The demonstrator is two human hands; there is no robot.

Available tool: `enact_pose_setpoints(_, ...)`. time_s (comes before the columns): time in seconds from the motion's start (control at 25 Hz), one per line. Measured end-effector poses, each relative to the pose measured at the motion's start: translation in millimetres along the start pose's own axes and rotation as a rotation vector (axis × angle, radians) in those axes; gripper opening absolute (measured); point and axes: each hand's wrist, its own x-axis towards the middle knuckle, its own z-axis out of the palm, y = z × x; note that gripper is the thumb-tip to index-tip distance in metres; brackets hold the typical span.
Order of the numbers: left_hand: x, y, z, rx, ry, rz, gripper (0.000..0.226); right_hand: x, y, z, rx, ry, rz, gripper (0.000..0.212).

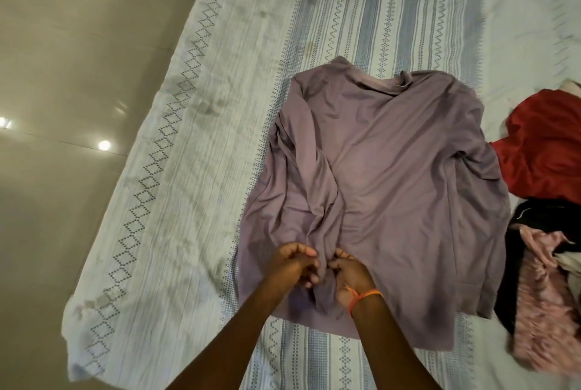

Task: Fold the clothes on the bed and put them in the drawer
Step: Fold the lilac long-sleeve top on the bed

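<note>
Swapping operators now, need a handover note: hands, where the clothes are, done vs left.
Left hand: grips a bunched fold of the purple shirt near its hem.
Right hand: pinches the same fold from the other side; orange thread on that wrist.
The shirt lies spread on the bed sheet, collar away from the person, one sleeve folded in over the body.
Unfolded pile at the right edge: red garment, black garment, pink garment.
Done: shirt laid out, fold started.
Left: finish this shirt, fold the pile, put all in the drawer (not in view).
</note>
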Motion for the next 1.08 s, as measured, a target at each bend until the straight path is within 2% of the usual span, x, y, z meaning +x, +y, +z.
enact_pose_setpoints(0.04,4.0,-1.1,-4.7,0.040,0.168,0.083,0.016,-4.9,-1.6,-9.3,0.103,-0.073,0.093,0.026)
enact_pose_setpoints(0.08,6.9,-0.1,-9.4,0.079,0.251,0.127,0.013,-16.5,-4.2,-14.7,0.152,-0.143,0.147,0.021)
enact_pose_setpoints(0.16,5.9,2.4,-8.7,0.101,0.144,0.060,0.018,-19.3,-1.7,-28.2,0.162,-0.189,0.162,0.046)
enact_pose_setpoints(0.2,3.9,2.6,-3.7,0.121,0.052,-0.026,0.024,-18.2,0.8,-29.3,0.148,-0.173,0.152,0.043)
enact_pose_setpoints(0.24,1.1,1.4,3.5,0.134,-0.010,-0.077,0.024,-14.9,2.3,-26.8,0.129,-0.116,0.157,0.029)
enact_pose_setpoints(0.28,-1.4,0.3,10.6,0.171,-0.023,-0.059,0.016,-13.2,3.4,-21.7,0.030,-0.025,0.093,0.027)
enact_pose_setpoints(0.32,-2.1,-1.0,16.8,0.235,0.008,0.011,0.005,-8.6,3.3,-17.7,-0.147,0.048,-0.012,0.029)
enact_pose_setpoints(0.4,-3.8,-4.0,27.9,0.336,0.056,0.140,0.015,-4.4,1.9,-9.5,-0.668,0.357,-0.357,0.024)
enact_pose_setpoints(0.44,-5.9,-3.9,31.6,0.335,0.045,0.142,0.018,-4.1,3.6,-10.1,-0.791,0.503,-0.534,0.020)
enact_pose_setpoints(0.48,-6.4,-4.1,35.0,0.314,0.036,0.141,0.020,-13.0,2.2,-7.1,-0.784,0.553,-0.703,0.016)
enact_pose_setpoints(0.52,-6.7,-3.5,38.0,0.300,0.011,0.142,0.020,-15.8,4.5,-7.3,-0.731,0.509,-0.859,0.013)
enact_pose_setpoints(0.6,-4.2,-2.6,43.7,0.289,-0.066,0.176,0.023,-17.8,9.9,-7.4,-0.704,0.333,-0.961,0.013)
enact_pose_setpoints(0.72,0.1,7.4,38.4,0.270,-0.202,0.135,0.038,-3.7,0.7,-8.4,-0.640,0.113,-0.747,0.028)
enact_pose_setpoints(0.84,10.4,19.7,22.1,0.178,-0.239,0.043,0.026,8.5,-27.2,-5.4,-0.668,-0.146,-0.623,0.021)
enact_pose_setpoints(0.92,18.2,28.1,22.3,0.074,-0.172,0.025,0.021,14.7,-41.8,-3.4,-0.396,-0.224,-0.495,0.018)
enact_pose_setpoints(1.0,28.5,32.9,26.7,-0.010,0.020,0.050,0.014,30.7,-48.1,-16.9,-0.055,-0.091,-0.343,0.022)
enact_pose_setpoints(1.04,35.0,32.3,26.3,-0.004,0.146,0.081,0.014,41.1,-45.3,-29.3,-0.035,0.035,-0.329,0.024)
enact_pose_setpoints(1.08,43.8,30.0,22.6,0.042,0.249,0.121,0.015,49.2,-40.9,-45.8,-0.120,0.154,-0.320,0.026)
